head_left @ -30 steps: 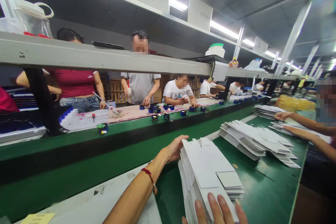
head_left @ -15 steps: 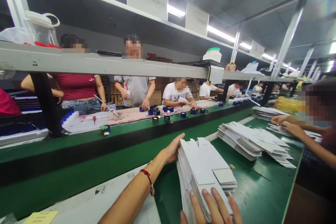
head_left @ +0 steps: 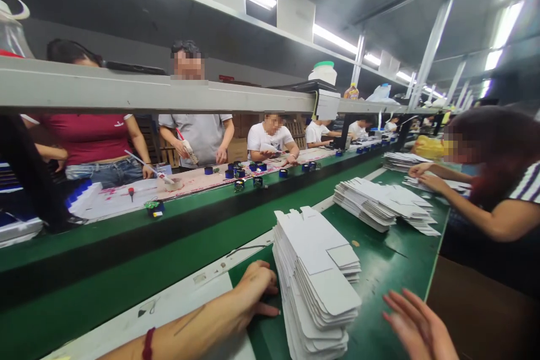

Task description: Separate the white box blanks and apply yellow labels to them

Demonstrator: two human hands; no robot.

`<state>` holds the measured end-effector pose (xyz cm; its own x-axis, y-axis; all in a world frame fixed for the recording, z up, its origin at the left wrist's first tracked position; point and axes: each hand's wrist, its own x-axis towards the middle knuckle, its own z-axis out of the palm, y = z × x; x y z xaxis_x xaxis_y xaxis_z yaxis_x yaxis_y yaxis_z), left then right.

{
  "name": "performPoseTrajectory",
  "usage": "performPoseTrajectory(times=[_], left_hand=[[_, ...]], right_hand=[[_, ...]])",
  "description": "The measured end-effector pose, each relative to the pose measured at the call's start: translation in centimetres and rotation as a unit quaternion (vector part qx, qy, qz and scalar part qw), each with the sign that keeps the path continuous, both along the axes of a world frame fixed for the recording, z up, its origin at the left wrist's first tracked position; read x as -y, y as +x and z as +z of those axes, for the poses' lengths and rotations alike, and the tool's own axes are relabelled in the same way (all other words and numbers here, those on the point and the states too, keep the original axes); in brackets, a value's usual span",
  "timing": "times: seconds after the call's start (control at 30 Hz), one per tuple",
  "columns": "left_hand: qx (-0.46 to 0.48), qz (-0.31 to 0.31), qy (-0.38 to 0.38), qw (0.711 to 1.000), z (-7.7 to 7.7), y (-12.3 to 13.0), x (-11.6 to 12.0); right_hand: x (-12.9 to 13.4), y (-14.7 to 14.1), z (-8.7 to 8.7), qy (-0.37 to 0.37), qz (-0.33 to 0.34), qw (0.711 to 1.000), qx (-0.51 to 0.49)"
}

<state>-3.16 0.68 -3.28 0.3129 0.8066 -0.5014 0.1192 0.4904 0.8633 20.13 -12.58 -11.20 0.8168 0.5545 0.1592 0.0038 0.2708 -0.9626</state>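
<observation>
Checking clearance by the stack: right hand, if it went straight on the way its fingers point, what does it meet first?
The right hand would probably meet the stack of white cardboard box blanks first, near that stack's right edge, above the green mat. Depth is hard to judge from this view.

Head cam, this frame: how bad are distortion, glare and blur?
Head view: strong wide-angle bending, with the long shelf and green conveyor curving; ceiling light tube glares, washing out the upper right; right hand looks soft and is cut by the bottom edge; white card stack stays fairly crisp.
</observation>
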Motion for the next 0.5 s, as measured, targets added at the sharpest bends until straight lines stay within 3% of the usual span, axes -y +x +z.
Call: performPoseTrajectory(times=[0.07,0.17,0.33,0.5], left_hand=[[0.039,-0.009,-0.017,0.999,0.9,0.5,1.1],[0.087,-0.004,-0.035,0.996,1.8,1.0,1.5],[0.135,-0.031,-0.06,0.989,2.5,1.1,1.6],[0.177,-0.06,-0.087,0.978,3.2,1.9,1.8]], right_hand=[[-2.0,0.8,3.5,0.0,0.109,0.973,-0.204],[-4.8,1.1,6.7,-0.012,0.223,0.938,-0.265],[-6.5,-0.9,6.8,-0.023,0.32,0.902,-0.29],[-6.6,-1.4,6.4,-0.026,0.312,0.902,-0.297]])
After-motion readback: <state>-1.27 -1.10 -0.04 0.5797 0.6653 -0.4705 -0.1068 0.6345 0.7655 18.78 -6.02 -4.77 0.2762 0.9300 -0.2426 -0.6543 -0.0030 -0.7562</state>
